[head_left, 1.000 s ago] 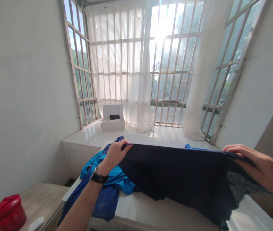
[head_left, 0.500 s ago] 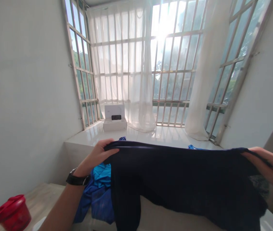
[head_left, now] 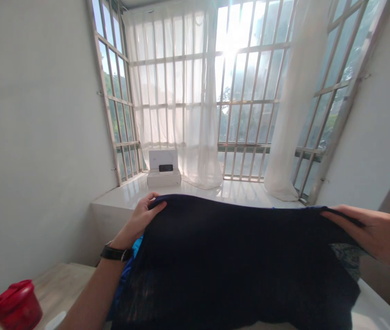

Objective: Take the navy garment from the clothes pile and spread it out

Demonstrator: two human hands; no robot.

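Two bare hands, each pinching one end of the upper hem of a dark navy knitted garment (head_left: 236,256). Left hand (head_left: 140,219), with a black wristwatch (head_left: 116,253) on the wrist, closed on the left corner, thumb over the edge and fingers curled behind the cloth. Right hand (head_left: 370,233) closed likewise on the right corner, thumb on top and the rest hidden behind the fabric. Garment held up in the air at full width, hem stretched nearly level between the two grips, body hanging as one broad curtain down to the lower edge of the view.

Compared with half a second ago: cloth spread wider and drawn nearer the camera, no longer trailing in a narrow tail at the left; upper hem a little higher; left hand shifted slightly rightward. Bright blue clothing (head_left: 133,250) beneath, formerly in plain sight, now reduced to a sliver beside the left wrist. Judged from this: garment opened out flat and under even tension, ready to be laid or folded.

Behind, glossy white window ledge (head_left: 119,199) bearing an open white cardboard box (head_left: 163,168), sheer white curtains (head_left: 188,96) before a barred window. Red plastic lidded tub (head_left: 12,308) at lower left on a pale wooden surface (head_left: 60,279).
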